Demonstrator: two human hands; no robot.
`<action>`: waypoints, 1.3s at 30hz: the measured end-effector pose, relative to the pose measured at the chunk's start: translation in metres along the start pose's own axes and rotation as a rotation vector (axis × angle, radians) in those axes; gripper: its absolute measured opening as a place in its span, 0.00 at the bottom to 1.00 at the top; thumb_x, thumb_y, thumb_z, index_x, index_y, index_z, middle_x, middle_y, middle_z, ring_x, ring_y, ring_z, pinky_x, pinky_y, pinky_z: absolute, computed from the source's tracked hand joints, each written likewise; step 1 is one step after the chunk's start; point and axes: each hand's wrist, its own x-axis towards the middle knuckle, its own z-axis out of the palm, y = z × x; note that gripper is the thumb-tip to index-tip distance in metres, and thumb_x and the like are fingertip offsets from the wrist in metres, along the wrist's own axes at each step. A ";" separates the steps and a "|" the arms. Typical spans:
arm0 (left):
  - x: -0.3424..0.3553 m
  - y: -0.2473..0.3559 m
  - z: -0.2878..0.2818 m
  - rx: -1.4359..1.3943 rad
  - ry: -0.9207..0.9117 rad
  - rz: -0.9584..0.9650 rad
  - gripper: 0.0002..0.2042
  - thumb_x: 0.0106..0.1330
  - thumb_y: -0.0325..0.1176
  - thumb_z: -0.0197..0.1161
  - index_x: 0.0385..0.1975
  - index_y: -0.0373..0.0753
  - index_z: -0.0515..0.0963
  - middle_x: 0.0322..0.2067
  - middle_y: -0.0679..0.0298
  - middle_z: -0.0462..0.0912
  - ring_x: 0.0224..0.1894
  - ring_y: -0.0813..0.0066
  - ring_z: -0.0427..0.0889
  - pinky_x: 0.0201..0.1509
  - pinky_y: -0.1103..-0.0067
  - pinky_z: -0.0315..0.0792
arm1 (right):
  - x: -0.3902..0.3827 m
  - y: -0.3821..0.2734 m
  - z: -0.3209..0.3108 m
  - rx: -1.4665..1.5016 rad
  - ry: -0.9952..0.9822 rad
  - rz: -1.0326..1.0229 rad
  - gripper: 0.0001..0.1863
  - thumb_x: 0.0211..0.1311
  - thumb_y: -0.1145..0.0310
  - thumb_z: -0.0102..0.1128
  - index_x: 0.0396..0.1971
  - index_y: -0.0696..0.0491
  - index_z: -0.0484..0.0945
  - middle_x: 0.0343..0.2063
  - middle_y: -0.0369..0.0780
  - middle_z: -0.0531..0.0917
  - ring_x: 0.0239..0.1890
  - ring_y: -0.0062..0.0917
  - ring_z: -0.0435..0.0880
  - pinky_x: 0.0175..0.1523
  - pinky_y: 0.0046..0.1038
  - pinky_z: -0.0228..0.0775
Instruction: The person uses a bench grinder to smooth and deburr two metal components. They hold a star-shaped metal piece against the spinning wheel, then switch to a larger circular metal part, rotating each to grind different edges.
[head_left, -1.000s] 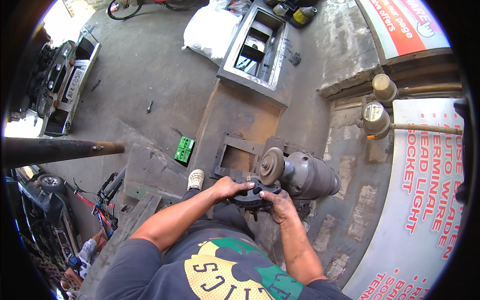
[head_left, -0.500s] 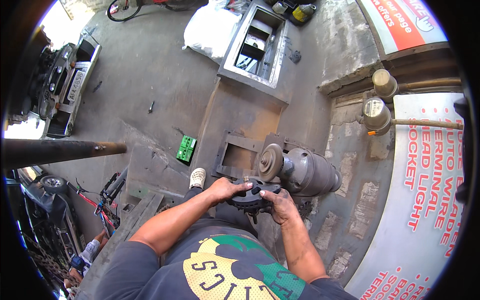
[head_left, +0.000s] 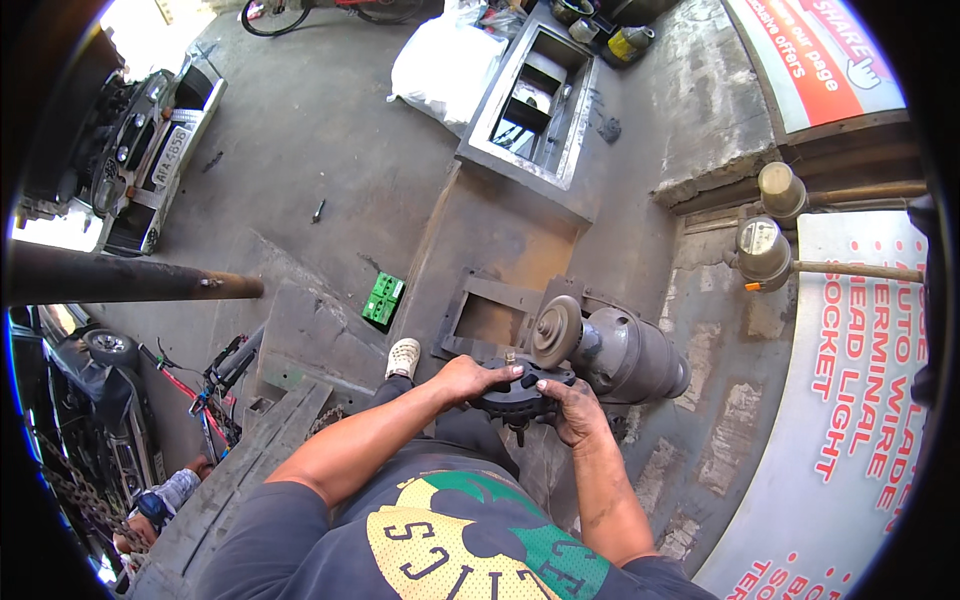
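Observation:
Between my two hands is a black, round, slotted cover (head_left: 512,402) that looks like an alternator end cover, with a small brass-coloured stud at its far edge. My left hand (head_left: 468,380) grips its left side, thumb lying across the top. On the other side my right hand (head_left: 578,412) is closed round the rim, thumb pressed on the upper face. Just beyond the cover stands the wheel (head_left: 556,332) of a grey bench grinder (head_left: 635,355). From this angle I cannot tell whether cover and wheel touch. The undersides of my fingers are hidden.
A metal frame (head_left: 470,310) with a square opening lies left of the grinder. Farther left is a green battery (head_left: 383,298) on the floor. A metal-rimmed box (head_left: 575,165) and a white sack (head_left: 445,75) stand beyond. A dark pole (head_left: 140,275) juts in from the left.
The whole view has shifted slightly, so the surroundings sit a little farther right and mostly lower. Both hands keep the same hold on the cover near the wheel.

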 end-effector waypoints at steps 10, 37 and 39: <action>-0.010 -0.043 -0.011 0.076 0.013 0.456 0.49 0.49 0.62 0.82 0.62 0.27 0.76 0.54 0.47 0.85 0.58 0.58 0.84 0.67 0.70 0.74 | -0.029 0.032 -0.005 0.053 -0.114 -0.010 0.24 0.56 0.71 0.69 0.55 0.61 0.81 0.44 0.38 0.87 0.45 0.24 0.85 0.55 0.28 0.77; 0.010 -0.018 0.001 -0.567 -0.079 0.066 0.33 0.65 0.43 0.77 0.61 0.27 0.73 0.49 0.50 0.85 0.47 0.64 0.87 0.50 0.70 0.84 | -0.014 0.049 0.034 0.195 0.093 -0.183 0.17 0.62 0.69 0.77 0.47 0.62 0.85 0.39 0.42 0.90 0.40 0.22 0.87 0.47 0.25 0.80; 0.009 -0.014 -0.004 -0.571 -0.096 0.033 0.34 0.65 0.43 0.78 0.61 0.25 0.72 0.50 0.50 0.84 0.48 0.64 0.87 0.50 0.70 0.84 | -0.008 0.047 0.029 0.207 0.051 -0.161 0.17 0.63 0.71 0.76 0.48 0.63 0.84 0.40 0.42 0.90 0.39 0.22 0.87 0.47 0.25 0.80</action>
